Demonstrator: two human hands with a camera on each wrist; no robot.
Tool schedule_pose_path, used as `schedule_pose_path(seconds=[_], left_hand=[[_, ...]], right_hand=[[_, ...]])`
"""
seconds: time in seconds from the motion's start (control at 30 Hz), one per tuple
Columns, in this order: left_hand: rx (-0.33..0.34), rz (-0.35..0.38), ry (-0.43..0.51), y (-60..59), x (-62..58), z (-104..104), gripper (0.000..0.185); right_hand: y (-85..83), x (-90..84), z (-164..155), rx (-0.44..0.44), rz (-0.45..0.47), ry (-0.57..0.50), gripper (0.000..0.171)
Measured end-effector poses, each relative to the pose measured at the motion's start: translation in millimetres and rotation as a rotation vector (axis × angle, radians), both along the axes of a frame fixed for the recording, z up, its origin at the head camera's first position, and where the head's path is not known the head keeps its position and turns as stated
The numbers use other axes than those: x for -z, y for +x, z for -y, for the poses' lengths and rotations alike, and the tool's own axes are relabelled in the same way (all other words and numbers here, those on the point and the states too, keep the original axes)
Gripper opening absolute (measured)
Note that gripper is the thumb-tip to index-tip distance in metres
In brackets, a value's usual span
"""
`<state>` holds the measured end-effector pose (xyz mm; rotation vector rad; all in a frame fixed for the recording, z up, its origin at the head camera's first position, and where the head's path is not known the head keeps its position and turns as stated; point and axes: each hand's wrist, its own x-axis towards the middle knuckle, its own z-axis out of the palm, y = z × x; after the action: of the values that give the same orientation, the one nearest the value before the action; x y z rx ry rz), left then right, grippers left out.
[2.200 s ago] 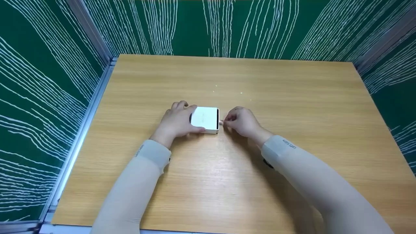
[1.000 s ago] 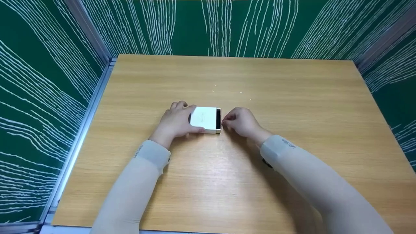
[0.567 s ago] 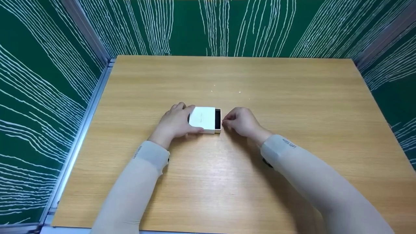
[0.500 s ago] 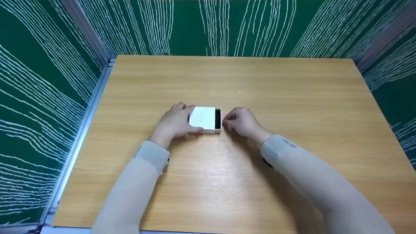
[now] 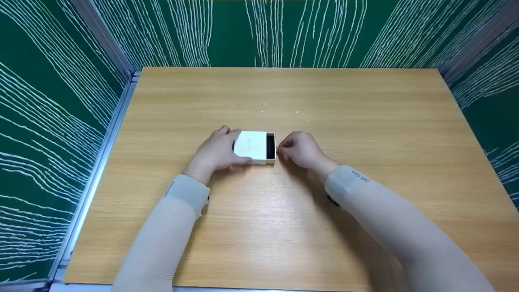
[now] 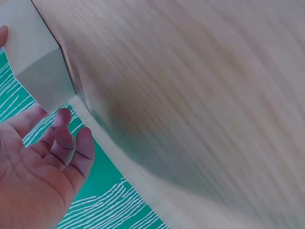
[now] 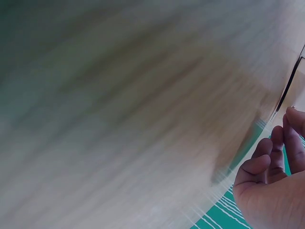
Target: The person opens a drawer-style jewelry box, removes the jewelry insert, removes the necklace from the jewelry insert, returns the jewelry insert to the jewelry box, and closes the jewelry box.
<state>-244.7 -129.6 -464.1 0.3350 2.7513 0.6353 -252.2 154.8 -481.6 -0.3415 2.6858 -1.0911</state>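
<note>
A small white box lies flat near the middle of the desk, slightly toward 12 o'clock. Its sleeve covers most of an inner drawer, which juts partly out at 3 o'clock and shows a dark interior.

Your left hand comes in from 9 o'clock and grips the sleeve, thumb along the 6 o'clock edge and a finger at about 11; the remaining fingers curl loosely off the card. Your right hand sits at 3 o'clock, thumb and forefinger pinched together just beside the drawer's end. They seem to hold a small pull tab, though your fingers hide most of it and both wrist views catch little there.

The box looks like stiff, light card with a smooth face, so expect it to slide easily on the desk and dent if squeezed hard. The sleeve is best held lightly by its two opposite edges, at 12 and 6 o'clock, and the drawer by the tab, drawn straight along 3 o'clock.

A few tiny white specks dot the desk between 12 and 2 o'clock of the box.
</note>
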Motion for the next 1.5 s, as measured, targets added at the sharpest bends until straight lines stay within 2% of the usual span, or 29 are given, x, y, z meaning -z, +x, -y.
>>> schedule_pose_path(seconds=[0.77,1.2,1.5], left_hand=[[0.022,-0.043,0.027,1.9,4.5,-2,0.108],[0.004,-0.018,0.012,1.1,5.0,-1,0.115],[0.006,-0.023,0.016,1.7,2.2,-1,0.112]], right_hand=[[3.3,0.7,-6,0.022,0.058,0.006,0.015],[3.7,1.0,-8,0.034,0.058,-0.012,0.013],[3.7,1.5,-11,0.045,0.061,-0.011,0.015]])
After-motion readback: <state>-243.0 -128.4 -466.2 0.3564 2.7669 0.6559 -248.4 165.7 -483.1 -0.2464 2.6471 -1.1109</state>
